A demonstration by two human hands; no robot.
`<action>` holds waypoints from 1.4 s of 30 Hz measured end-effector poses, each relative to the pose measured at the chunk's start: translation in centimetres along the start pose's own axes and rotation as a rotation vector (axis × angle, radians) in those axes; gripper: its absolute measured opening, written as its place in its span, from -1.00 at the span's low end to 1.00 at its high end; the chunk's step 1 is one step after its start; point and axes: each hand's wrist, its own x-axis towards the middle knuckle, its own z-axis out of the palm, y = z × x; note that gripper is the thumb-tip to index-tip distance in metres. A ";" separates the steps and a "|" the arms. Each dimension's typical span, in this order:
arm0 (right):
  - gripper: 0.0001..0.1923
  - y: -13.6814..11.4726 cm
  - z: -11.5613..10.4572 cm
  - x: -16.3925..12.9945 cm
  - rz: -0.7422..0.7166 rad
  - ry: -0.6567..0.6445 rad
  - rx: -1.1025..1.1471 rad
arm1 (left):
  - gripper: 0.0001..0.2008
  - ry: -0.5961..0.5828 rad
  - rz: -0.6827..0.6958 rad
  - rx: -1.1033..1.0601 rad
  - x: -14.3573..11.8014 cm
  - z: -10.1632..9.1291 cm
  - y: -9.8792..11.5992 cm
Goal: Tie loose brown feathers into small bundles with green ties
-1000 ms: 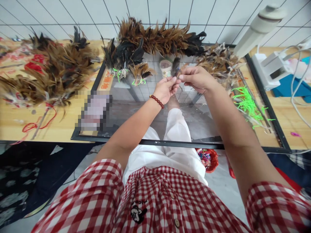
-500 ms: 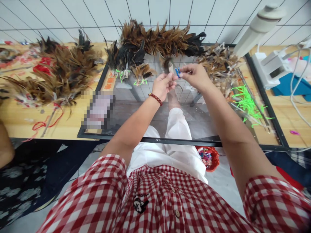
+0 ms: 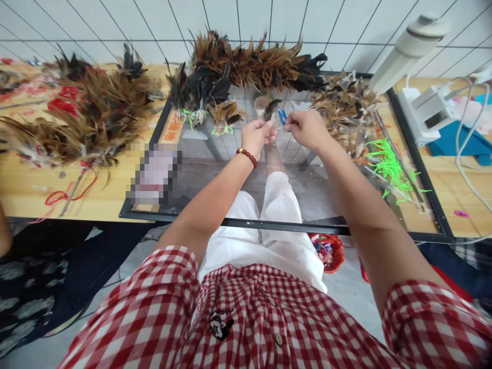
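My left hand [image 3: 257, 136], with a red bead bracelet on its wrist, pinches a small dark feather bundle [image 3: 269, 108] over the glass table top [image 3: 246, 179]. My right hand [image 3: 304, 128] is right beside it, its fingers closed on a blue tie [image 3: 282, 116] at the base of the bundle. Both hands hover above the far middle of the glass, in front of a small cup [image 3: 262, 102].
Brown and black feather piles lie at the left [image 3: 88, 115], along the back [image 3: 253, 64] and at the right [image 3: 346, 105]. Green ties [image 3: 388, 166] lie on the right. Beside them are a white device [image 3: 423, 110] with cables and a lamp [image 3: 407, 46]. A red basket [image 3: 326, 251] sits under the table.
The hands shifted slightly toward the far edge and lower, staying together on the feather bundle. A blue tie has appeared in the right fingers since the earliest frame.
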 end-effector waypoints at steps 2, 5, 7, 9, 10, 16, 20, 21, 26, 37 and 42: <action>-0.81 -0.8 -1.0 -0.4 -0.061 -0.001 -0.042 | -0.80 -0.025 -0.019 0.030 -0.2 0.1 -0.1; -0.80 -1.8 -1.6 -0.8 -0.138 -0.014 -0.092 | -0.78 -0.063 -0.054 0.078 -0.3 0.2 -0.1; -0.80 -2.2 -1.6 -1.0 -0.159 -0.016 -0.125 | -0.80 -0.071 -0.068 0.108 -0.4 0.2 -0.1; -0.80 -2.3 -1.5 -1.0 -0.174 -0.015 -0.173 | -0.83 -0.070 -0.066 0.128 -0.4 0.2 0.0; -0.82 -2.2 -1.5 -1.0 -0.184 -0.019 -0.202 | -0.84 -0.068 -0.061 0.128 -0.5 0.2 0.0; -0.83 -2.1 -1.9 -1.2 -0.240 -0.017 -0.172 | -0.79 -0.055 -0.057 0.110 -0.2 0.2 -0.1; -0.81 -3.1 -2.1 -1.6 -0.211 -0.074 -0.236 | -0.79 -0.104 -0.057 0.148 0.0 0.1 -0.4; -0.81 -3.3 -2.1 -1.7 -0.203 -0.091 -0.254 | -0.78 -0.128 -0.049 0.168 0.0 0.1 -0.4; -0.75 -3.8 -2.4 -2.1 -0.230 -0.141 -0.307 | -0.72 -0.173 0.003 0.288 -0.1 0.1 -0.6; -0.64 0.1 -8.3 -1.2 0.054 -0.007 -0.435 | -0.80 -0.040 -0.082 -0.106 0.3 -0.4 0.4; -0.72 0.6 -5.1 -0.9 0.040 -0.230 -0.474 | -0.76 -0.083 -0.120 -0.194 0.6 -0.5 0.2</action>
